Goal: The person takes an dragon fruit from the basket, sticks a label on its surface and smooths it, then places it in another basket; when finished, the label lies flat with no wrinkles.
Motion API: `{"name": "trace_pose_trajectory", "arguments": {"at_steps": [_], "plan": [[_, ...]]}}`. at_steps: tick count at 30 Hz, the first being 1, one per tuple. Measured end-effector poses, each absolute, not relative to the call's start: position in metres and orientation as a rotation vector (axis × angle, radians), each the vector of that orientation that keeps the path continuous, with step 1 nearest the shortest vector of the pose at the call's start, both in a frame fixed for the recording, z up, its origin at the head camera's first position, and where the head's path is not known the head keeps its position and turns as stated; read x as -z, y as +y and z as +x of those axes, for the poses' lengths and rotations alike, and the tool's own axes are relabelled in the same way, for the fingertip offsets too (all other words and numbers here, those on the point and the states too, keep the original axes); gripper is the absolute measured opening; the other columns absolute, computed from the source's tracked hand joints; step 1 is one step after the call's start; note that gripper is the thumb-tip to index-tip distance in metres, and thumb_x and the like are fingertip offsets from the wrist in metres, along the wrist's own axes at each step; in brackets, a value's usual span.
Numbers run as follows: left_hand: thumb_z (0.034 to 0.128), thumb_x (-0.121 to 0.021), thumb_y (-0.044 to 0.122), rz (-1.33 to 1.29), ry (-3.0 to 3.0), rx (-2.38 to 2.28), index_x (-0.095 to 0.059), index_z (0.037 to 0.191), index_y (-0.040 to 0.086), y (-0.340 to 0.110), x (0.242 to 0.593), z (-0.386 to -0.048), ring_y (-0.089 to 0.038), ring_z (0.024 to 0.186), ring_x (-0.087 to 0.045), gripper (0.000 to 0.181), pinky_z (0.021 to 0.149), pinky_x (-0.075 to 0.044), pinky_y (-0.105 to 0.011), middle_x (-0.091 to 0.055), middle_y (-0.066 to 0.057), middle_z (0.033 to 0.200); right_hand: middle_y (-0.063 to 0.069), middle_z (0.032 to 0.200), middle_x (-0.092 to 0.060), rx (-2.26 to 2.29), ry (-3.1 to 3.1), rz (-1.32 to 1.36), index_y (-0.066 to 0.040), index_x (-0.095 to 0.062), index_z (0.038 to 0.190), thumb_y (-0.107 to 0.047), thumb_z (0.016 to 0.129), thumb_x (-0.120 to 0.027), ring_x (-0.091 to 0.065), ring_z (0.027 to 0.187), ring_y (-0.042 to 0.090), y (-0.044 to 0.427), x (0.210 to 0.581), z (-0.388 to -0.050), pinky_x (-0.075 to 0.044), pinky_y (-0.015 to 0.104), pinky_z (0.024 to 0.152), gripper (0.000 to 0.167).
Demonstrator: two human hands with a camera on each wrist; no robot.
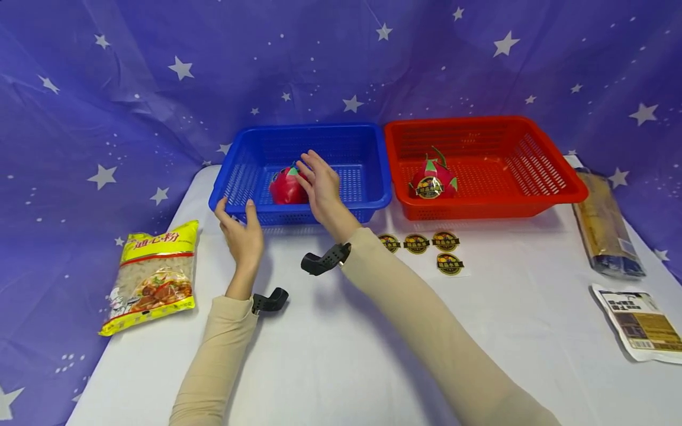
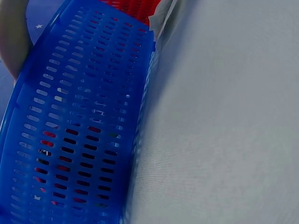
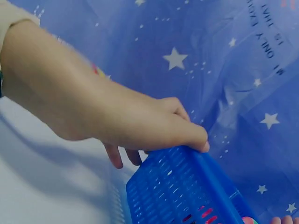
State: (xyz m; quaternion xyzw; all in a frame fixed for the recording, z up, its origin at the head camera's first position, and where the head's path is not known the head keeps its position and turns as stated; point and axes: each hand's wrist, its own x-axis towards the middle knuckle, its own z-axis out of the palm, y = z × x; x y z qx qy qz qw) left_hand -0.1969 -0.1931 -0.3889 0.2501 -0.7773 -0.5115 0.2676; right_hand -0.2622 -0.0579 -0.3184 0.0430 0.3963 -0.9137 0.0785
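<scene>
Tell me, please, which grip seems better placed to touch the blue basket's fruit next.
Probably the right grip: it appears beside the dragon fruit, while the left grip is busy holding the blue basket.

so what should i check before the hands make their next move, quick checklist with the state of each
1. Left hand at the rim of the blue basket: ok.
2. Its hold firm: cannot tell.
3. Right hand free: ok, fingers extended.
4. Dragon fruit inside the blue basket: ok.
5. That fruit fully visible: not ok, right hand partly in front.
6. Spare stickers on the table: ok, four show.
</scene>
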Motion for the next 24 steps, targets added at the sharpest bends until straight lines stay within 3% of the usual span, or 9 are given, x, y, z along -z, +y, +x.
{"name": "trace_pose_trajectory", "arguments": {"at_steps": [7,13,19,24], "plan": [[0.086,-0.043,0.057,0.684,-2.141,1.358,-0.021,0.135,0.029,-0.194,0.389,-0.195,-0.036,0.123,-0.041,0.06,0.097,-0.031,-0.055,-0.037,-0.018,0.135,0.008,0.118,-0.06,2.629,1.797,0.205,-0.009,-0.055,0.122,-0.017,0.088,-0.057,-0.058,0.109,0.018,-0.07,0.323,-0.273,-0.047,0.029,0.091,0.035],[0.0851,-0.043,0.059,0.716,-2.172,1.328,-0.021,0.135,0.031,-0.194,0.388,-0.196,-0.035,0.122,-0.042,0.06,0.095,-0.032,-0.056,-0.037,-0.017,0.135,0.01,0.111,-0.056,2.392,2.279,0.143,-0.007,-0.055,0.114,-0.021,0.087,-0.058,-0.052,0.103,0.018,-0.076,0.328,-0.276,-0.045,0.023,0.084,0.03],[0.0849,-0.042,0.06,0.723,-2.175,1.321,-0.021,0.135,0.032,-0.194,0.388,-0.197,-0.036,0.122,-0.042,0.061,0.095,-0.032,-0.057,-0.037,-0.017,0.136,0.01,0.121,-0.042,1.869,2.637,0.249,-0.014,-0.043,0.119,-0.044,0.08,-0.064,-0.038,0.111,0.024,-0.082,0.326,-0.274,-0.04,0.035,0.09,0.054],[0.0851,-0.042,0.06,0.735,-2.177,1.312,-0.021,0.135,0.032,-0.194,0.388,-0.196,-0.037,0.12,-0.043,0.06,0.093,-0.033,-0.058,-0.037,-0.017,0.135,0.015,0.13,-0.034,1.599,2.651,0.334,-0.014,-0.031,0.129,-0.051,0.071,-0.07,-0.032,0.121,0.029,-0.085,0.325,-0.277,-0.039,0.043,0.096,0.079]]}}
